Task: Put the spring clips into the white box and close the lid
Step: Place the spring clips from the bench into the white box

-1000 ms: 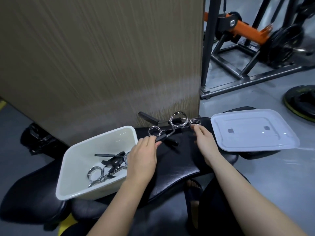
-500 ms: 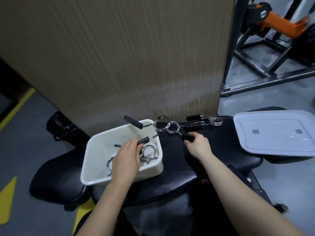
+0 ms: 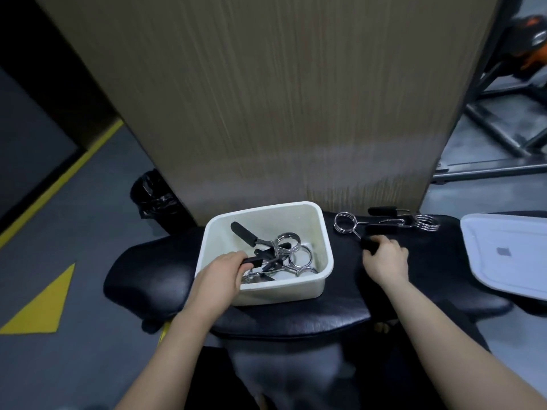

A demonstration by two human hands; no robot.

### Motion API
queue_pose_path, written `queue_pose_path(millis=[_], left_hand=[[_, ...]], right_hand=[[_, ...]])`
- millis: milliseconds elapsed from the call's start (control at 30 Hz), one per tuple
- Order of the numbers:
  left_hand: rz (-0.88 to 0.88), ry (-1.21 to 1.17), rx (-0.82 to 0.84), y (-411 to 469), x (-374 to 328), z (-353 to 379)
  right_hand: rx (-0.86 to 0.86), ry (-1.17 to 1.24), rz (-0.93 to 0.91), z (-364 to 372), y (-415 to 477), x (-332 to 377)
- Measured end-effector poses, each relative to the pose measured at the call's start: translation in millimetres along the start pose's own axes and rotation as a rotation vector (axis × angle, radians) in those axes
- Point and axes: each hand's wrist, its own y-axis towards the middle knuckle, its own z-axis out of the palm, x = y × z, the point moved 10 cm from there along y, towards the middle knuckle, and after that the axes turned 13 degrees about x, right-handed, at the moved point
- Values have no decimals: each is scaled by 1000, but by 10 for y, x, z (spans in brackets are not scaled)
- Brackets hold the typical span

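The white box [image 3: 321, 253] stands on a black padded bench with several chrome spring clips [image 3: 291, 255] piled inside. My left hand [image 3: 220, 273] reaches over the box's near rim and grips the black handle of one clip in the pile. On the bench to the right of the box lie two more spring clips: one [image 3: 344, 222] near the box, another [image 3: 426, 222] farther right. My right hand [image 3: 384, 258] is closed on the black handle of the nearer one. The white lid [image 3: 503, 253] rests flat at the far right.
The black bench pad [image 3: 296, 318] carries everything. A tall wood-grain panel [image 3: 266, 99] rises directly behind it. A black bin bag [image 3: 154, 196] sits on the grey floor at left, by yellow floor markings [image 3: 41, 306]. Metal gym frames [image 3: 503, 137] stand at the right.
My left hand carried a clip from the bench into the box and now holds it among the pile. My right hand shifted onto the handle of the clip nearest the box. The view panned left.
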Motion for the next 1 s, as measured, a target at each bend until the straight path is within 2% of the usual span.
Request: queue_pose_path(millis=[100, 233, 367, 433, 500, 600, 667, 767, 1000], left_hand=[[-16, -3, 91, 101, 16, 66], [-41, -92, 114, 271, 28, 134], [-52, -114, 208, 477, -69, 257], [-55, -92, 253, 543, -109, 306], [-59, -111, 272, 569, -119, 342], [-85, -195, 330, 565, -58, 438], [-126, -269, 393, 537, -13, 516], [-169, -316, 462, 537, 38, 617], [-107, -391, 596, 530, 16, 751]], right_hand=[[-6, 8, -8, 26, -43, 2], [-33, 44, -46, 62, -113, 129], [-70, 231, -122, 7, -213, 337], [5, 473, -185, 72, -273, 460], [189, 684, -183, 243, -346, 587], [361, 800, -236, 478, -366, 716], [421, 803, -300, 499, -453, 850], [409, 777, -354, 479, -522, 939], [413, 751, -358, 455, -568, 974]])
